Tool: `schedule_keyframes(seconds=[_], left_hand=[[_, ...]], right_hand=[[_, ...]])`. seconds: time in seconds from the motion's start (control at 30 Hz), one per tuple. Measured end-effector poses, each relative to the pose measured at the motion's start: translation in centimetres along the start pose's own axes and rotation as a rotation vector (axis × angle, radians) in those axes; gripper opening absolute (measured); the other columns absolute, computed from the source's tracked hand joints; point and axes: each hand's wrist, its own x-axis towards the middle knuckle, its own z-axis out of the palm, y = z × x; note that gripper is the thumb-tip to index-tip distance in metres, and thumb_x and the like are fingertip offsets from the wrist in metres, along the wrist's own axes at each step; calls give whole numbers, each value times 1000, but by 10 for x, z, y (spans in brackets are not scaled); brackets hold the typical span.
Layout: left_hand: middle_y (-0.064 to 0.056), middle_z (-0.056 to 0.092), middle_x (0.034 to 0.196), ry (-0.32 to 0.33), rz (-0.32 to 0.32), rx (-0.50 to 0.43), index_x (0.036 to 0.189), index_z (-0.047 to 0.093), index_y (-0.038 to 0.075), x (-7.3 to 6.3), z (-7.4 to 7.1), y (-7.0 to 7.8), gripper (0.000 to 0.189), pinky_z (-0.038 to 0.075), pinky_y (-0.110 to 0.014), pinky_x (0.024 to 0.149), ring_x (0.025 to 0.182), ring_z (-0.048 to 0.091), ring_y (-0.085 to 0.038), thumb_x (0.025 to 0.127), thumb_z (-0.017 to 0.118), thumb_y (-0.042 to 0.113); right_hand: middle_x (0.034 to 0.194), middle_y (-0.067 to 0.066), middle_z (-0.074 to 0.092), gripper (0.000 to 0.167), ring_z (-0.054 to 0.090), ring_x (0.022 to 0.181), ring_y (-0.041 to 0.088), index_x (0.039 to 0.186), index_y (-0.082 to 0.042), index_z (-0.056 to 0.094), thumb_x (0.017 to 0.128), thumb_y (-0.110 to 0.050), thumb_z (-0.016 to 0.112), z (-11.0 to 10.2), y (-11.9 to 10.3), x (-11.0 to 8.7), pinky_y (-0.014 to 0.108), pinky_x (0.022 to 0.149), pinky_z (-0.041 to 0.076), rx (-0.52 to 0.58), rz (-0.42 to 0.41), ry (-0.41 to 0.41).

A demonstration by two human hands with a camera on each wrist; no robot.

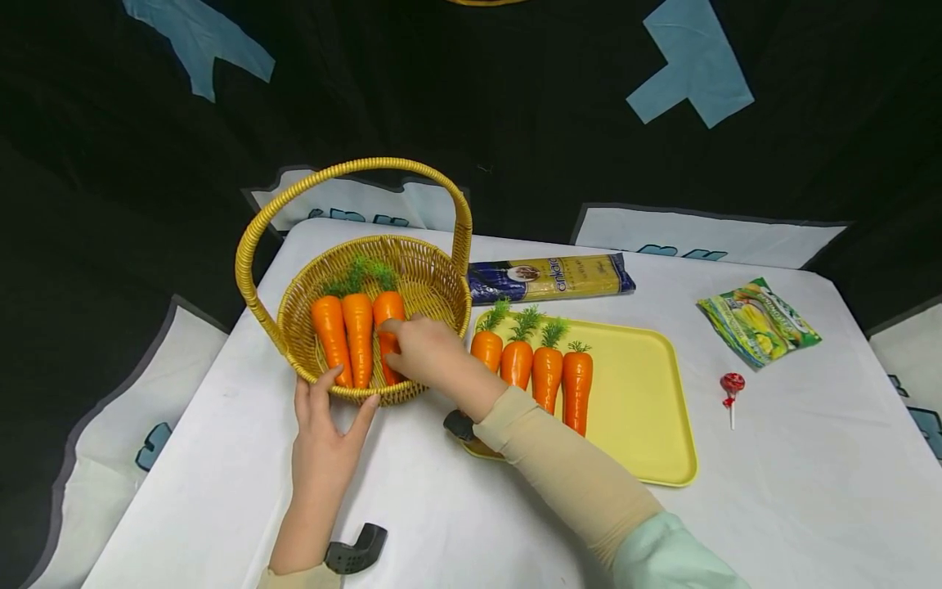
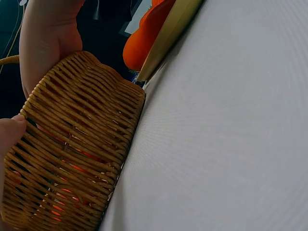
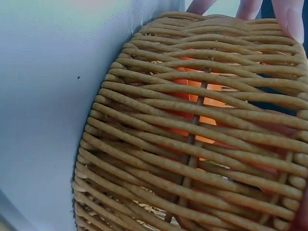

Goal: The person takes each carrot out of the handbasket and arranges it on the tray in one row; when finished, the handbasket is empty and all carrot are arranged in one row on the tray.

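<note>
In the head view, three orange carrots with green tops lie side by side in a yellow wicker basket [image 1: 412,391]. My right hand [image 1: 427,352] reaches over the near rim and holds the rightmost carrot [image 1: 388,307] with its fingertips. The middle carrot [image 1: 358,339] and the left carrot [image 1: 334,335] lie beside it. With fingers on the near rim, my left hand [image 1: 324,442] holds the basket; its thumb [image 2: 12,129] shows against the weave in the left wrist view. Through the basket wall [image 3: 144,115] in the right wrist view, orange shows between the strands.
Several carrots [image 1: 547,372] lie on a yellow tray [image 1: 633,409], partly behind my right forearm. A pasta packet [image 1: 559,276] lies behind the tray. At the right are a green-yellow packet [image 1: 760,321] and a red lollipop [image 1: 732,383]. The basket's tall handle [image 1: 368,166] arches above it.
</note>
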Motion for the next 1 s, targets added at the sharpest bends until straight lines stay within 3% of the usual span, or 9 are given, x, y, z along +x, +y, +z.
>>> schedule_keyframes(seconds=[0.33, 0.67, 1.0], left_hand=[[-22, 13, 154, -4, 0, -4, 139, 36, 15, 0, 1, 0, 63, 46, -63, 66, 103, 52, -55, 90, 69, 38], [-21, 15, 154, 2, 9, -14, 138, 37, 16, 0, 3, -1, 61, 46, -62, 64, 104, 51, -53, 90, 69, 37], [-21, 15, 153, 6, 7, -10, 139, 37, 15, -1, 1, 0, 62, 46, -61, 65, 102, 52, -52, 90, 69, 36]], right_hand=[[97, 0, 66, 43, 57, 81, 14, 135, -23, 56, 94, -30, 63, 2, 0, 5, 28, 65, 45, 8, -8, -25], [108, 0, 67, 44, 59, 85, 13, 136, -25, 56, 93, -30, 64, 4, -3, 11, 28, 67, 47, 15, 28, -83], [105, -1, 67, 43, 57, 77, 12, 135, -25, 57, 94, -30, 63, 9, -6, 16, 26, 60, 45, 18, 23, -93]])
